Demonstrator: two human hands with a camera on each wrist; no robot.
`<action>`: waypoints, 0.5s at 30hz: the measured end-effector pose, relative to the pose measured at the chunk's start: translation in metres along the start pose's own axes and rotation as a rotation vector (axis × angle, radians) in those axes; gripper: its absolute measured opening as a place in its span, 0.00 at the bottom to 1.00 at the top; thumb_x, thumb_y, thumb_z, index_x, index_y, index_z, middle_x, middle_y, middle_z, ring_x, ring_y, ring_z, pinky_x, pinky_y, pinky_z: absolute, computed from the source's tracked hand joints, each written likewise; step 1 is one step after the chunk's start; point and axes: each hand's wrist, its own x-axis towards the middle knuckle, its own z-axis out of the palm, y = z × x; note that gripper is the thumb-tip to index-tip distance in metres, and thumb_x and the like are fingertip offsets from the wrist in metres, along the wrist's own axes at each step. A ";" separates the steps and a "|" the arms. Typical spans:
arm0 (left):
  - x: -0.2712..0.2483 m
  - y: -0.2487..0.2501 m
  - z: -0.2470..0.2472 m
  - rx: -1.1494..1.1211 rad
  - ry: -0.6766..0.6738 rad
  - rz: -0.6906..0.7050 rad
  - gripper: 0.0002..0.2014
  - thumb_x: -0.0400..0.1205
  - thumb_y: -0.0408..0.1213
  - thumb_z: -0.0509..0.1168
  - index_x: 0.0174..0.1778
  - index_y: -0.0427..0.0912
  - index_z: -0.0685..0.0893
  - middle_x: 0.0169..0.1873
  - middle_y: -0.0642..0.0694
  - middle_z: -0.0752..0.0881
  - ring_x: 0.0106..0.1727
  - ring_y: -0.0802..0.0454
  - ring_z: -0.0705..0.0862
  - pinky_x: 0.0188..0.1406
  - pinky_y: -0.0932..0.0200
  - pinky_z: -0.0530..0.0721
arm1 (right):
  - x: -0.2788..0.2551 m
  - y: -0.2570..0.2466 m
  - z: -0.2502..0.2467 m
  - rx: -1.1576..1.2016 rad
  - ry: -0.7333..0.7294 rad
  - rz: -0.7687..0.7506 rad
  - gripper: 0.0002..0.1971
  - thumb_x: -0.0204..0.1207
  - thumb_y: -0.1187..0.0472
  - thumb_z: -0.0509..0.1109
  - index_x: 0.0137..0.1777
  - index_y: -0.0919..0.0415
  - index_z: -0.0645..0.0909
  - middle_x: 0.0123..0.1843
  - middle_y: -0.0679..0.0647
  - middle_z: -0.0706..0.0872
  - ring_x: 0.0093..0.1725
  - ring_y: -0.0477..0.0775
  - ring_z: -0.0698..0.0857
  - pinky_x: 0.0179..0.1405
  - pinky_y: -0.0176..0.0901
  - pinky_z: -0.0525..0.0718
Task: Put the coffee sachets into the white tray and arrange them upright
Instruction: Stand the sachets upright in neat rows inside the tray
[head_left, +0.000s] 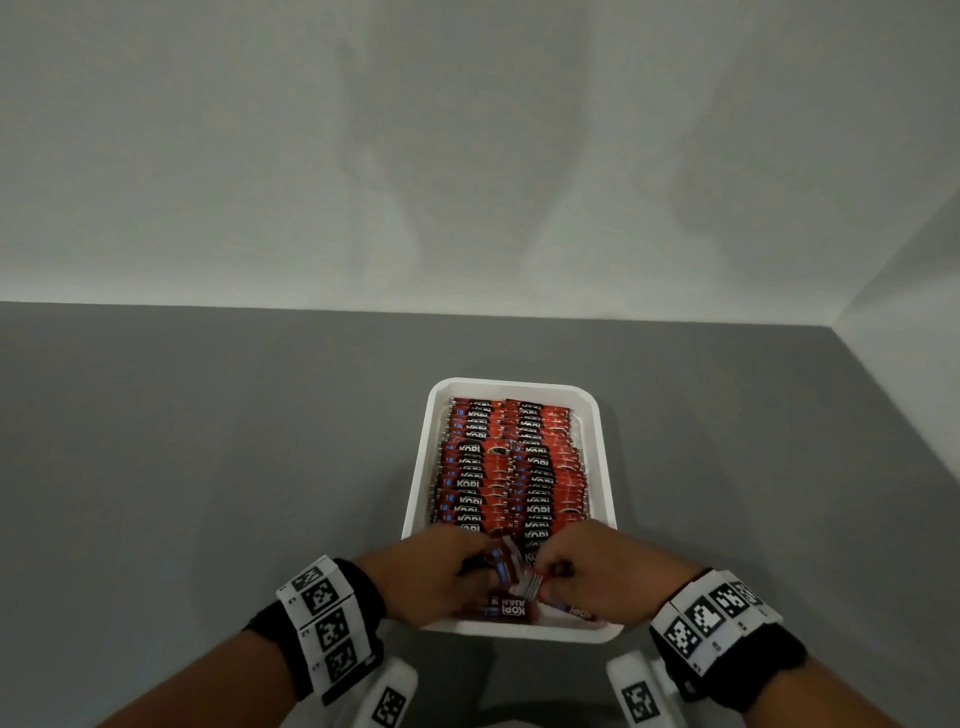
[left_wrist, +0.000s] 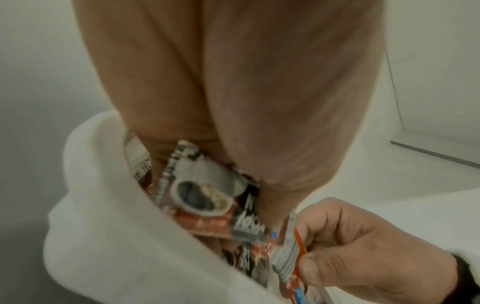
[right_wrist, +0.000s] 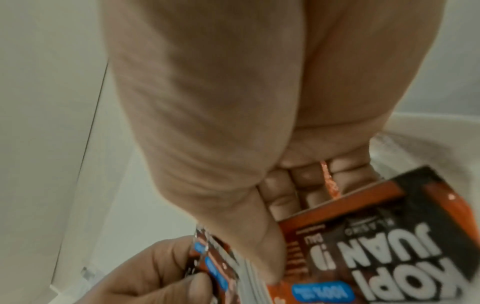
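A white tray (head_left: 415, 493) on the grey table holds two rows of red-and-black coffee sachets (head_left: 511, 467), which stand leaning one behind another. At the tray's near end my left hand (head_left: 467, 566) and right hand (head_left: 561, 571) both grip a small bundle of sachets (head_left: 511, 571) between them. In the left wrist view the right hand's fingers (left_wrist: 363, 246) pinch the bundle's edges (left_wrist: 288, 257). In the right wrist view the left hand's fingers (right_wrist: 155, 273) pinch its other side. One sachet (head_left: 511, 609) lies flat under the hands, seen close as the flat sachet (right_wrist: 389, 246).
The grey table (head_left: 208, 467) runs to a white wall at the back and on the right. Two white blocks with black markers (head_left: 389, 696) (head_left: 639, 696) show below my wrists at the bottom edge.
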 end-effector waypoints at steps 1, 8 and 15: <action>0.001 0.000 -0.003 -0.025 0.077 -0.019 0.10 0.89 0.45 0.60 0.59 0.48 0.84 0.56 0.52 0.89 0.55 0.58 0.87 0.60 0.53 0.87 | 0.001 0.002 -0.003 0.011 0.050 0.018 0.05 0.80 0.57 0.72 0.46 0.54 0.90 0.39 0.48 0.89 0.36 0.42 0.86 0.38 0.35 0.82; 0.008 0.030 -0.015 -0.863 0.348 -0.123 0.14 0.87 0.47 0.66 0.62 0.43 0.84 0.51 0.46 0.92 0.52 0.45 0.91 0.58 0.45 0.86 | 0.004 -0.021 -0.023 0.546 0.461 -0.024 0.04 0.80 0.64 0.76 0.49 0.53 0.87 0.43 0.48 0.94 0.40 0.41 0.91 0.41 0.37 0.86; 0.019 0.037 -0.007 -1.107 0.455 -0.131 0.11 0.89 0.33 0.63 0.66 0.41 0.85 0.58 0.37 0.91 0.60 0.36 0.90 0.65 0.34 0.86 | 0.018 -0.039 -0.011 0.669 0.495 -0.073 0.17 0.76 0.76 0.71 0.57 0.55 0.89 0.45 0.49 0.91 0.45 0.53 0.92 0.48 0.50 0.93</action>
